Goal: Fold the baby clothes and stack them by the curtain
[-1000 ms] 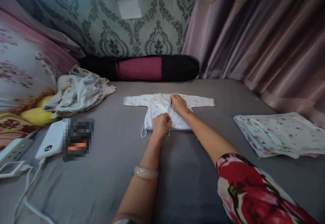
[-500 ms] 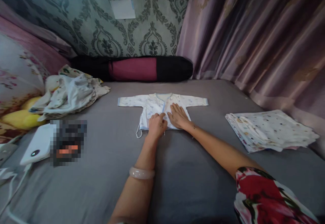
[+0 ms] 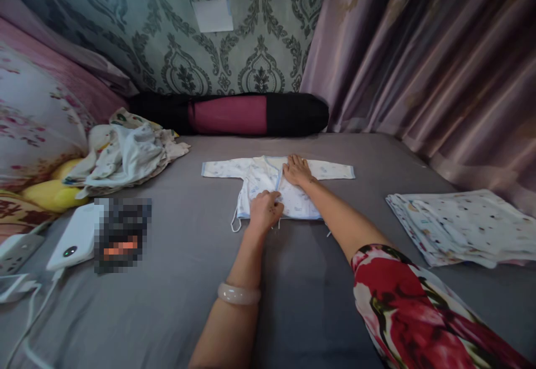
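A white baby shirt [image 3: 259, 185] with pale blue prints and blue trim lies spread on the grey sheet, both sleeves stretched out sideways. Thin white ties hang from its lower edge. My left hand [image 3: 267, 210] rests on the lower front, its fingers bent and closed at the front edge of the cloth; the fingertips are partly hidden. Higher up, on the chest just below the neckline, my right hand [image 3: 298, 171] lies flat with fingers extended, pressing on the fabric and holding nothing.
To the right sits a stack of folded printed cloths [image 3: 469, 226]. Rumpled baby clothes [image 3: 134, 154] lie at the left, near a yellow plush toy [image 3: 54, 193]. A white power bank [image 3: 77, 238] with a cable stands closer. A black and maroon bolster-shaped bag [image 3: 228, 115] lies along the wall.
My right hand has slid up the shirt from its lower front to near the neckline. My left hand stays at the lower front. The view has shifted slightly left.
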`<state>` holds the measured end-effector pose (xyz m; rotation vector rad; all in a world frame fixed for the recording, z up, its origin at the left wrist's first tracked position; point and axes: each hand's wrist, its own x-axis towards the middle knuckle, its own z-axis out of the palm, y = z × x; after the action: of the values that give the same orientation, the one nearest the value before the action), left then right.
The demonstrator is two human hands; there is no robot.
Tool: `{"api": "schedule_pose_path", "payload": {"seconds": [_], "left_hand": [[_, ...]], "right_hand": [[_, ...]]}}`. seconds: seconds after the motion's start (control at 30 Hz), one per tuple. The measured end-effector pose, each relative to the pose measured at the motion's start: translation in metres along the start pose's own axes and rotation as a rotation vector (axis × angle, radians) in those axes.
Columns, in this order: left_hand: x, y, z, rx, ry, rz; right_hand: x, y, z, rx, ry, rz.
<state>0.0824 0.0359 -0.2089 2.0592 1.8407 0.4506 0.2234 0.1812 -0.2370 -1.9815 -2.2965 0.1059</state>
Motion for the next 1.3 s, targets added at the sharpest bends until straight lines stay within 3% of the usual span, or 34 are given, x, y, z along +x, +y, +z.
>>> {"api": "schedule_pose_path", "payload": {"seconds": [0.27,0.73,1.17,1.3], "left_hand": [[0.004,-0.008,0.005,-0.04,-0.001,0.012],[-0.003,-0.017,0.013,-0.024,0.086,0.084],[-0.012,-0.017,0.011,-0.118,0.154,0.117],[-0.014,-0.02,-0.003,-0.186,0.248,0.001]], "right_hand": [[-0.01,0.005,0.0,0.045,-0.033,-0.061],[-0.128,0.012,-0.013,0.037,-0.122,-0.241],[-0.198,-0.002,-0.022,0.01,-0.116,-0.381],[-0.207,-0.014,-0.039,0.051,-0.131,-0.44]]}}
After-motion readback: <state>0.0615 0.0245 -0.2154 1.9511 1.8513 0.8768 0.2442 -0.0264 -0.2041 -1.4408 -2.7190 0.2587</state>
